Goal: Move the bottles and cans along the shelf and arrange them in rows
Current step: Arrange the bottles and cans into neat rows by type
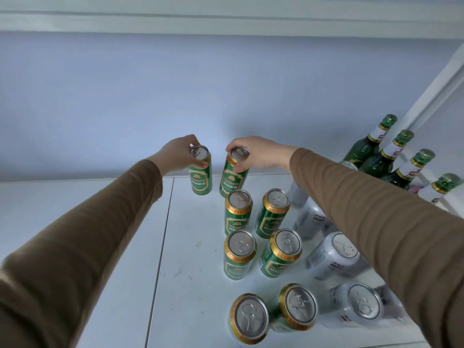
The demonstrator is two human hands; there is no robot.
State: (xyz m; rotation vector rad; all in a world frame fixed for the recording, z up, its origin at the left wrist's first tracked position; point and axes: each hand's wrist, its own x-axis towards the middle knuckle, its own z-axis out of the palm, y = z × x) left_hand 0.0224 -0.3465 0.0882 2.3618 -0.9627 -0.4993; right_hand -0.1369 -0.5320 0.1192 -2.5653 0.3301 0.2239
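**Both hands on green cans at the far end of the shelf**

My left hand (177,156) has its grip pinched around the rim of a green can (200,172), fingers over the far side of the top and thumb on the near side. That can stands upright at the far end of the white shelf (100,222), close to the back wall (175,96). Just to its right, my right hand (258,153) grips a second green can (233,173) the same way at the top; this one leans, its top tipped to the right. The two cans are near each other but apart.

Nearer to me, six more green cans stand in two columns of three: a far pair (238,210), a middle pair (239,254) and a near pair (249,317) by the shelf's front edge. To the right of them, partly hidden under my right sleeve (376,209), are silver cans (336,254), one behind another towards the wall. At the far right, green glass bottles (379,159) with gold foil necks stand in a line beside a white upright post (439,84). The left part of the shelf holds only my left sleeve (75,234) stretched over it, and a thin seam (163,234) runs across the shelf top from near to far.
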